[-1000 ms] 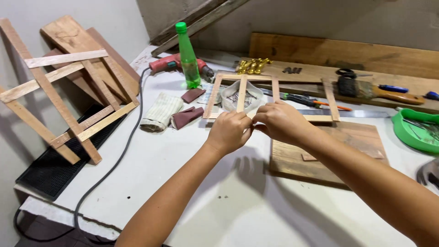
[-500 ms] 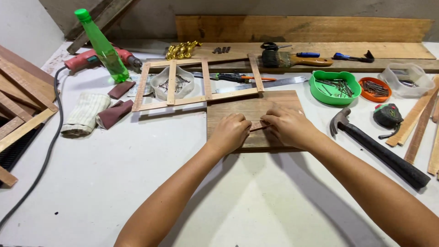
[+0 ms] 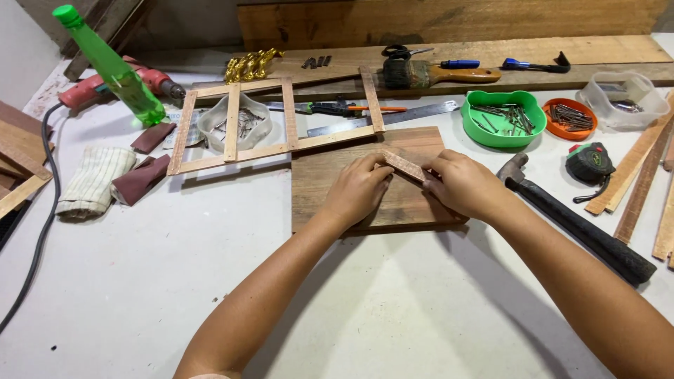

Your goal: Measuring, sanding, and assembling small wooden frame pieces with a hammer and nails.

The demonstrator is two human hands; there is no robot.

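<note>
Centre frame, our left hand point(image 3: 359, 188) and right hand point(image 3: 463, 184) pinching a small wood strip point(image 3: 403, 165) over a wooden board point(image 3: 330, 175), hammer point(image 3: 576, 221) at right, slatted frame point(image 3: 277, 119) upper left.

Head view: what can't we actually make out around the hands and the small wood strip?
- Small wood strip: both ends covered by the left hand and right hand; full length unknown.
- Fingertip contact under the strip: hidden by the fingers.
- Wooden board: the surface under the hands is hidden.
- Hammer: head partly behind the right hand.
- Green tray: contents too small to tell apart.
</note>
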